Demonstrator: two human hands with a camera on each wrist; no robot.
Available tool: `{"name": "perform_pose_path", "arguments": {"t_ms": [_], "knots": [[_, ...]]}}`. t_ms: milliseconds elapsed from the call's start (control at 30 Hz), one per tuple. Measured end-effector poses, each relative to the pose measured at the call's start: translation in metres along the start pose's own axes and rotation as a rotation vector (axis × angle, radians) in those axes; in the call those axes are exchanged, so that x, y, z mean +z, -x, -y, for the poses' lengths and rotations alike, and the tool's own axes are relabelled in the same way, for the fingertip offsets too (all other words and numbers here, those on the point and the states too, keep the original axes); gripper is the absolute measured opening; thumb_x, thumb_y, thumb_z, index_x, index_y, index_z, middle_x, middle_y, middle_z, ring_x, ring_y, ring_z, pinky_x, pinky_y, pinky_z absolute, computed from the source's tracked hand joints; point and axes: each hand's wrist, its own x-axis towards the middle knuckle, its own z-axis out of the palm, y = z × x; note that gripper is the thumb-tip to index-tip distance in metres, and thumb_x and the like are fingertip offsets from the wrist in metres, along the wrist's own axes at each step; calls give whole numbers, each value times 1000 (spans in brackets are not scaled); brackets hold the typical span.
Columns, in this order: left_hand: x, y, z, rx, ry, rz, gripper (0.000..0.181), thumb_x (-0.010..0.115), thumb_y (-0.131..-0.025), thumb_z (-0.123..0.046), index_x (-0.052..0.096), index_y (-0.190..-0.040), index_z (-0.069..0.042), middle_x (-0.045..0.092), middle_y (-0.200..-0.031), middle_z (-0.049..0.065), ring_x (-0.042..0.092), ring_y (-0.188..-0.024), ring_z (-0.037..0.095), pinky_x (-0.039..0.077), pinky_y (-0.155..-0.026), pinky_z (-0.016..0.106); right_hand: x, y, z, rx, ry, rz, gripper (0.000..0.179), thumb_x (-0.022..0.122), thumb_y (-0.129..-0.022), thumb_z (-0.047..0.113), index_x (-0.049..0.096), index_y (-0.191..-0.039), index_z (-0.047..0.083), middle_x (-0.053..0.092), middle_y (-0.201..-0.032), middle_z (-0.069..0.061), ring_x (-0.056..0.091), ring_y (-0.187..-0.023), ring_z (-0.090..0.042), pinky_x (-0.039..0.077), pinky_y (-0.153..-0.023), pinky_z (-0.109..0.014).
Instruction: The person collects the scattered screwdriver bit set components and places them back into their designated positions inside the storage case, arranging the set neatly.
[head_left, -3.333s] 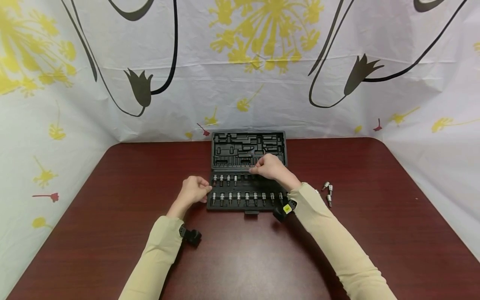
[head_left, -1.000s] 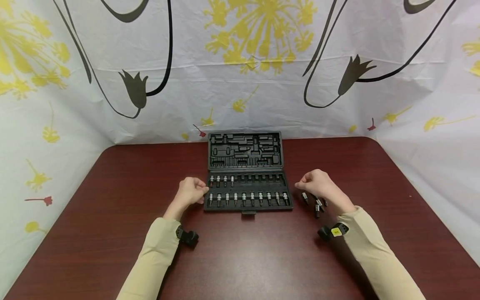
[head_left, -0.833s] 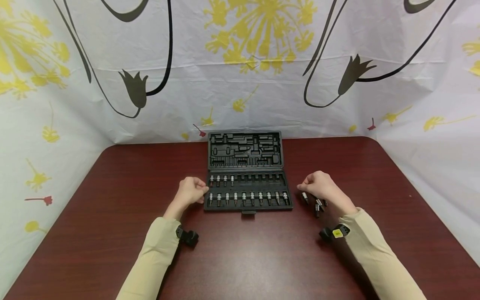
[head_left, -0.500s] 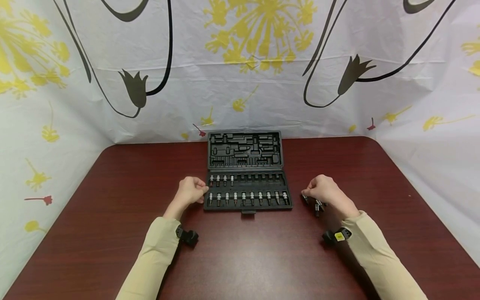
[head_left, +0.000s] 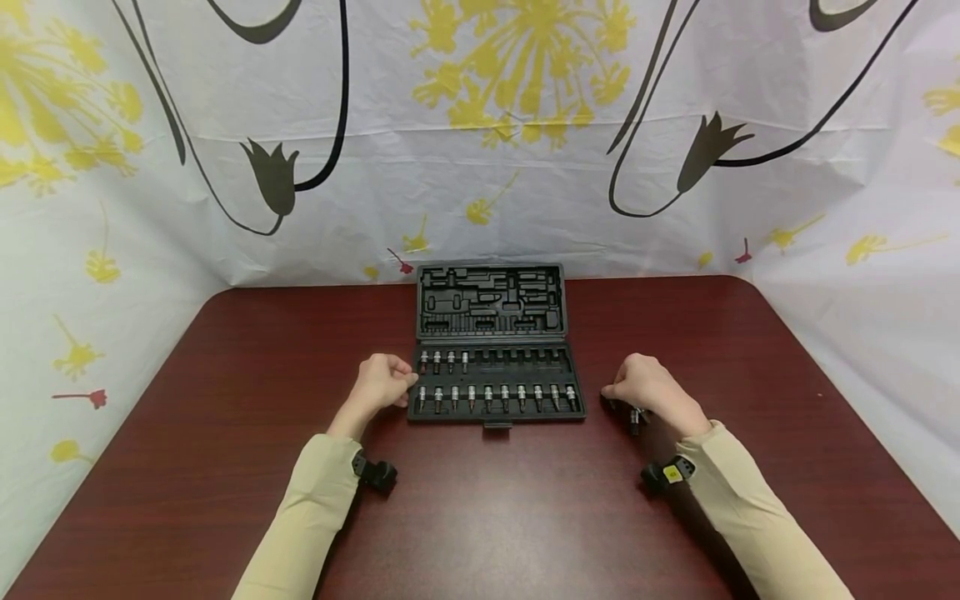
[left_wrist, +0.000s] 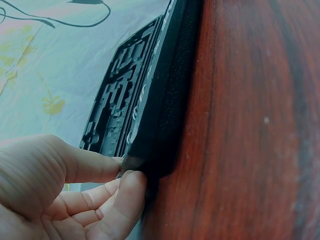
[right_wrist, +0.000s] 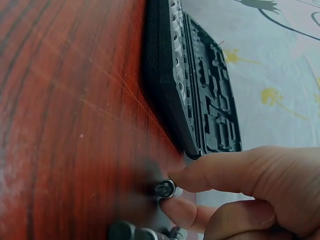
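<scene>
An open black plastic case (head_left: 491, 377) lies on the table, holding silver bit sockets (head_left: 488, 395) along its front row and a few at the left of its back row. My left hand (head_left: 378, 383) pinches the left edge of the case; in the left wrist view, thumb and fingers (left_wrist: 131, 192) meet at its corner. Right of the case, my right hand (head_left: 651, 390) is low over the table. The right wrist view shows its thumb and finger on either side of one bit socket (right_wrist: 165, 188). Other loose bit sockets (right_wrist: 121, 231) lie just beside it, partly under the hand.
The raised lid (head_left: 491, 300) with moulded recesses stands behind the case tray. A latch (head_left: 497, 426) juts from the case's front edge. The reddish wooden table (head_left: 480, 517) reaches back to a patterned white cloth (head_left: 360, 208).
My right hand has gone from above the case to the loose bit sockets at the right, then lowered until its fingers pinch one. The left hand stays at the case's left edge.
</scene>
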Motion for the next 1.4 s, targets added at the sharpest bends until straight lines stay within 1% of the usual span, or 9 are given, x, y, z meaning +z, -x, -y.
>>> {"name": "perform_pose_path", "arguments": {"t_ms": [133, 267, 367, 500, 667, 800, 967, 1267, 1400], "knots": [[0, 0, 0, 2, 1, -4, 11, 64, -87, -4, 63, -92, 6, 67, -78, 15, 60, -49, 13, 56, -50, 28, 1, -2, 2, 13, -7, 15, 38, 66, -80, 14, 52, -44, 9, 35, -40, 9, 33, -38, -7, 32, -39, -21], [0, -1, 0, 5, 7, -1, 11, 63, -87, -3, 62, -91, 7, 66, -77, 15, 59, -48, 13, 56, -50, 29, 2, -4, 2, 27, -14, 11, 36, 68, -77, 16, 55, -45, 8, 37, -39, 9, 34, -39, -8, 31, -40, -21], [1, -1, 0, -2, 13, 0, 10, 63, -87, -3, 62, -91, 7, 66, -77, 15, 59, -49, 13, 56, -50, 29, 2, -7, 2, 25, -20, 6, 36, 68, -76, 17, 55, -44, 8, 36, -39, 10, 32, -40, -7, 28, -40, -20], [1, -1, 1, -1, 13, -1, 10, 63, -87, -3, 62, -91, 7, 66, -77, 15, 59, -49, 13, 56, -50, 28, 0, -11, 5, 35, -37, 14, 40, 66, -78, 19, 48, -43, 12, 29, -42, 10, 25, -42, -6, 22, -42, -20], [1, -1, -1, -3, 16, -5, 10, 64, -87, -3, 62, -91, 7, 66, -77, 15, 60, -49, 13, 57, -50, 29, -4, -16, 15, 61, -66, 17, 44, 66, -81, 21, 41, -44, 16, 24, -45, 10, 21, -44, -6, 20, -43, -20], [0, -1, 0, -3, 12, -3, 11, 63, -87, -3, 62, -92, 7, 66, -78, 16, 60, -50, 13, 57, -50, 29, -4, -20, 24, 56, -90, 16, 47, 65, -81, 19, 36, -44, 17, 21, -47, 9, 18, -46, -7, 18, -44, -21], [1, -1, 1, -6, 12, -5, 11, 63, -87, -2, 62, -92, 7, 66, -78, 16, 60, -50, 13, 57, -50, 29, -3, -24, 33, 64, -106, 16, 45, 65, -81, 19, 39, -45, 17, 23, -46, 9, 18, -45, -7, 19, -45, -21], [1, -2, 0, -11, 17, 1, 10, 63, -87, -3, 62, -91, 7, 67, -78, 15, 60, -50, 13, 57, -50, 29, -3, -29, 43, 35, -111, 2, 43, 66, -82, 20, 43, -45, 15, 28, -44, 8, 22, -44, -7, 24, -45, -22], [1, -2, 0, -17, 19, -6, 10, 63, -87, -3, 62, -91, 7, 67, -79, 16, 61, -51, 14, 57, -51, 29, -3, -31, 48, 32, -110, -2, 44, 66, -82, 20, 43, -45, 14, 28, -44, 9, 22, -44, -7, 23, -45, -22]]}}
